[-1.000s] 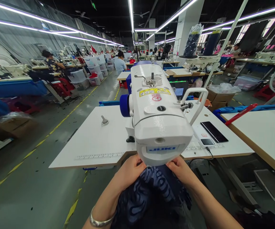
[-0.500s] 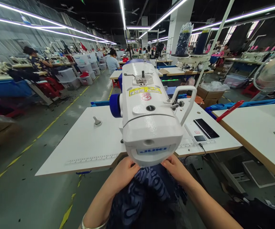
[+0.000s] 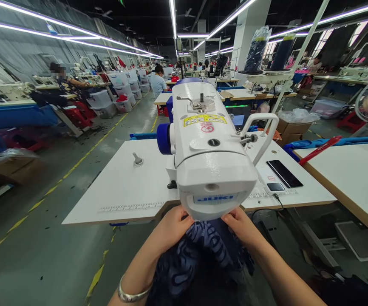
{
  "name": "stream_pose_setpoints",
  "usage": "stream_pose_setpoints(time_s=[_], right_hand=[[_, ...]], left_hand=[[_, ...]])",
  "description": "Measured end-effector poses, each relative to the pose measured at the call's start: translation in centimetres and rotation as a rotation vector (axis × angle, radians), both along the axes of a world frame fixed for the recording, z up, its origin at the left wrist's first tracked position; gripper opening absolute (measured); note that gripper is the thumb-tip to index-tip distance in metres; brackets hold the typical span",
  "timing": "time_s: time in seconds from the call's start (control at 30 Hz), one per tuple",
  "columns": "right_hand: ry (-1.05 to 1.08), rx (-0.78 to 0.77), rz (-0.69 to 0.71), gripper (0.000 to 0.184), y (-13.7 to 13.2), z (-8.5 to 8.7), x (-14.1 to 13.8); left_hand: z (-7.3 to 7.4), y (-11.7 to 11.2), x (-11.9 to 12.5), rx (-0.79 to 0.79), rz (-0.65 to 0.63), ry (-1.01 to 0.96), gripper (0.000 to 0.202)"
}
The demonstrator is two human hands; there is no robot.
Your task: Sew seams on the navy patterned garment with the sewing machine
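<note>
A white sewing machine point(image 3: 211, 153) stands on a white work table point(image 3: 129, 191) right in front of me. Dark blue patterned fabric point(image 3: 199, 255) bunches under the machine's head and falls toward my lap. My left hand point(image 3: 173, 227) presses on the fabric at the left of the machine head, fingers curled down over the cloth. My right hand point(image 3: 243, 225) holds the fabric at the right side, fingers closed on it. The fingertips of both hands are partly hidden under the machine head. A silver bangle point(image 3: 133, 294) sits on my left wrist.
A black phone point(image 3: 284, 173) and a small control box point(image 3: 271, 182) lie on the table's right part. Another white table point(image 3: 352, 178) with a red tool point(image 3: 319, 149) stands to the right. Thread cones point(image 3: 257, 53) rise behind. Other people sit at machines along the aisle at left.
Only the head camera has swung slightly, left and back right. Both hands stay on the fabric at the machine head.
</note>
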State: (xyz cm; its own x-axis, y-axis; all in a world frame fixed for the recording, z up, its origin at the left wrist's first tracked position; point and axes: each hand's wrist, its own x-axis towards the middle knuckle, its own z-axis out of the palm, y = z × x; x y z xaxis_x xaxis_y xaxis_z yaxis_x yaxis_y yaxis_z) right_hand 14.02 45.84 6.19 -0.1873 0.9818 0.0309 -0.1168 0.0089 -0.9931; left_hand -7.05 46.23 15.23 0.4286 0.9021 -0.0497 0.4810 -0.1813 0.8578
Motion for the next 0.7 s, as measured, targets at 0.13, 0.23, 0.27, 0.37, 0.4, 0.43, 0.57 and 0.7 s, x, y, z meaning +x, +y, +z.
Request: stream_pose_setpoints(time_s=[0.13, 0.23, 0.27, 0.37, 0.4, 0.43, 0.57, 0.7], right_hand=[[0.005, -0.026, 0.015, 0.009, -0.1, 0.3, 0.0], [0.017, -0.036, 0.018, 0.009, -0.2, 0.5, 0.0], [0.017, -0.037, 0.016, 0.009, -0.2, 0.5, 0.0], [0.008, -0.042, 0.003, 0.011, -0.2, 0.3, 0.0], [0.002, -0.04, -0.012, 0.012, -0.1, 0.2, -0.1], [-0.005, -0.034, -0.029, 0.012, 0.0, 0.2, -0.1], [-0.031, -0.009, -0.072, 0.015, 0.2, 0.3, -0.2], [-0.14, 0.037, -0.075, 0.022, -0.8, 0.2, 0.4]], left_hand=[[0.1, 0.0, -0.1, -0.009, -0.002, 0.014, 0.031], [0.0, 0.0, -0.1, -0.011, 0.003, 0.015, 0.03], [0.0, 0.0, -0.1, -0.01, 0.004, 0.008, 0.03], [0.0, -0.2, 0.0, -0.022, -0.002, -0.021, 0.03], [0.0, -0.2, 0.0, -0.03, -0.003, -0.03, 0.029], [0.0, -0.2, 0.0, -0.038, -0.005, -0.035, 0.029], [0.1, 0.0, -0.1, -0.022, -0.011, -0.017, 0.027], [-0.2, -0.6, 0.0, 0.055, 0.078, 0.126, 0.025]])
